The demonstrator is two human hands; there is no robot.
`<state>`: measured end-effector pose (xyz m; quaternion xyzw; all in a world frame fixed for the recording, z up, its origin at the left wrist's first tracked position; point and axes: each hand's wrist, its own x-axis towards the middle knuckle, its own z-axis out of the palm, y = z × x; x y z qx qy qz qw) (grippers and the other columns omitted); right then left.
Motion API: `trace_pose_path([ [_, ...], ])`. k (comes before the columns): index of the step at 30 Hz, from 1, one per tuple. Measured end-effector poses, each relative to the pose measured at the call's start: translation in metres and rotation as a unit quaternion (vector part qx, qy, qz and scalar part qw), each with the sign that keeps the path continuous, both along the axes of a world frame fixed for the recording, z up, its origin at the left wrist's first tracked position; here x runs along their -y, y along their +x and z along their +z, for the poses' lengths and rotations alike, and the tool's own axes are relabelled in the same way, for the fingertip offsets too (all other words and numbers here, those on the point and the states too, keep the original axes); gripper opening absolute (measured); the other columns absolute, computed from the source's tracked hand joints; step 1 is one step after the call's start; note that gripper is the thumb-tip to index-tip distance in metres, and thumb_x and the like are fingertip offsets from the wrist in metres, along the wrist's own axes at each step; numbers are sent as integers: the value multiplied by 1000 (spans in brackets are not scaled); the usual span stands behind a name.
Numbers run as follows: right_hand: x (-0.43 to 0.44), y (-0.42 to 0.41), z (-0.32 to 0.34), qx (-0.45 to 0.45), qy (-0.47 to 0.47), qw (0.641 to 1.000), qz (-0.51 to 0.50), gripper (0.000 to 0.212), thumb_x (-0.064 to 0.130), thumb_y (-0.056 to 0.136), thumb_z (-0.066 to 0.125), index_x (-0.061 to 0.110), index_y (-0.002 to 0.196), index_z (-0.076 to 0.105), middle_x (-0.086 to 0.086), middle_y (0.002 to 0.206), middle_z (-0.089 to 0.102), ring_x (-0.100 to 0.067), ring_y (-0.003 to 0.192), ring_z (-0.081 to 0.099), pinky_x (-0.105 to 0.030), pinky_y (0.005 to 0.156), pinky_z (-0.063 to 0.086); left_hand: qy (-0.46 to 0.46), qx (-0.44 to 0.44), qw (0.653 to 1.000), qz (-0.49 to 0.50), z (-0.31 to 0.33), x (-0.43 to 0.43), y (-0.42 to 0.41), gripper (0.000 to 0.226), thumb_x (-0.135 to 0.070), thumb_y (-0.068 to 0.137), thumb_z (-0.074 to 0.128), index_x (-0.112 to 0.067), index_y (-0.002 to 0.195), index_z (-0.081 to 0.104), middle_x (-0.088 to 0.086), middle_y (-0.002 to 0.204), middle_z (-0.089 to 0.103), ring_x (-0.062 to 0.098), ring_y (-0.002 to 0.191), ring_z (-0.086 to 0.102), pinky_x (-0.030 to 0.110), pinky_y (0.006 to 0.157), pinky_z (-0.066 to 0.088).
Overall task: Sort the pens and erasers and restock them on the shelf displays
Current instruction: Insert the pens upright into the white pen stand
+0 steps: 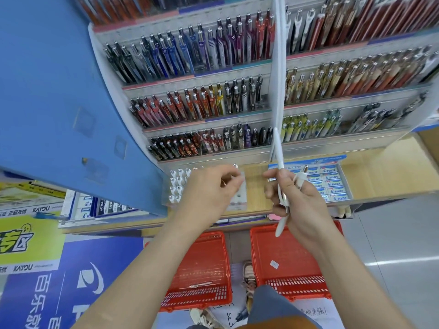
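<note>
My right hand (297,198) grips a small bunch of white pens (282,219), their tips pointing down and their clip ends up near my fingers. My left hand (209,188) pinches one white pen (234,168) over a clear display box of white pens (177,186) on the wooden shelf (255,186). To the right stands a tray of blue-and-white Pilot erasers (332,181). Two red baskets sit on the floor below: the left basket (202,276) holds a pen, the right basket (289,262) holds a small white item.
Tiered racks of coloured pens (202,105) rise behind the shelf, split by a white divider (278,67). A blue panel (59,91) stands at left with boxed stock (104,207) under it. My shoes (248,276) are between the baskets.
</note>
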<state>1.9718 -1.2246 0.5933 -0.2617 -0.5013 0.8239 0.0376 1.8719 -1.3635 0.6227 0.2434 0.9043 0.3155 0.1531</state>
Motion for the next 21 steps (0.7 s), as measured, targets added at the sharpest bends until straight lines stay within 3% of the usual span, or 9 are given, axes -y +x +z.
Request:
trace_pose_path([
  [2,6,-3,4,-7,-23,1000,-1,35,45,87,49,15,89,67,-1,71,53,-11,62,44,-24,50,32,82,114,990,7,5,-2,20,8,-33,85,64,-27,81,67,-4,67,65,17,69,62,36,70,53],
  [4,13,-5,7,-16,-56,998,2,38,53,80,52,20,85,68,-6,75,52,-23,73,53,-33,60,42,125,197,972,2,3,-5,38,9,-35,82,66,-26,83,66,1,71,67,19,70,64,36,69,53],
  [7,23,-8,12,-24,-67,997,21,38,57,79,48,25,85,68,-16,82,52,-32,80,54,-37,65,46,206,255,943,49,0,-9,49,1,-21,85,67,-19,84,67,5,74,69,10,67,62,25,61,51],
  [11,28,-8,11,-35,-63,997,33,38,51,84,45,24,94,71,-13,83,62,-30,81,61,-47,78,52,232,265,933,78,2,-6,50,8,-14,88,63,-11,82,67,-2,70,68,8,67,62,26,66,52],
  [13,27,-8,12,-40,-42,997,45,35,45,85,47,20,96,69,-6,75,59,-21,73,60,-37,68,53,242,266,928,95,7,-3,49,11,-12,89,60,-12,80,66,-6,67,66,7,64,62,21,60,49],
  [15,24,-9,13,-45,-44,997,52,24,33,85,53,14,94,65,2,64,55,-10,59,51,-23,52,42,256,273,919,123,11,2,48,14,-10,91,57,-9,83,68,-2,68,66,12,63,61,21,55,49],
  [19,13,-9,13,-49,-90,995,-3,21,27,79,64,9,89,61,1,59,40,-6,44,28,-18,40,17,249,269,920,137,19,17,38,13,-9,91,56,-9,86,68,0,62,63,9,54,57,19,51,49],
  [21,4,-8,13,-34,-85,994,-51,21,30,81,60,9,85,59,1,55,40,-5,38,25,-18,38,14,230,240,934,129,22,24,32,10,-10,88,61,-15,88,70,-1,64,63,7,56,57,18,54,49],
])
